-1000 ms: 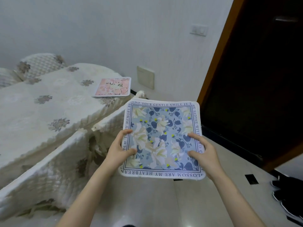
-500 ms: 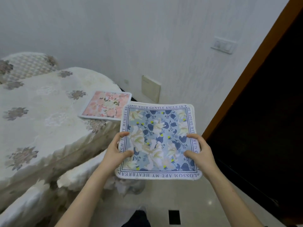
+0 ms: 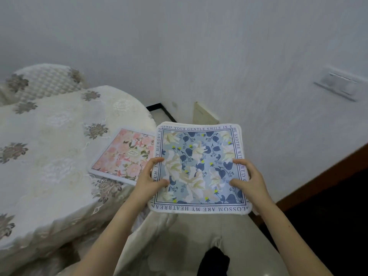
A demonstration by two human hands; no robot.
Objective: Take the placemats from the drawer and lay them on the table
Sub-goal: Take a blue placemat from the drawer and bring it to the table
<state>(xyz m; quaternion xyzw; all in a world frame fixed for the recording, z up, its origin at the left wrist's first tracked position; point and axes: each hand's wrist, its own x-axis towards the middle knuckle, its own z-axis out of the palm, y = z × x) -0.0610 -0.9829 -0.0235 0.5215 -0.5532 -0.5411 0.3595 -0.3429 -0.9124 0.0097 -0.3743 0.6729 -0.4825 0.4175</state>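
While my left hand point(image 3: 148, 181) and right hand point(image 3: 249, 181) pinch its side edges, thumbs on top, the blue placemat point(image 3: 199, 168) spans flat between them, roughly square, far edge toward the wall point(image 3: 219, 56), overlapping the pink placemat point(image 3: 123, 156) beyond my left hand on the table point(image 3: 49, 156).

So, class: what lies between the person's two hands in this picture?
In the head view, the middle of the blue floral placemat spans the gap: the left hand grips its left edge, the right hand its right edge. Nothing else lies between them.
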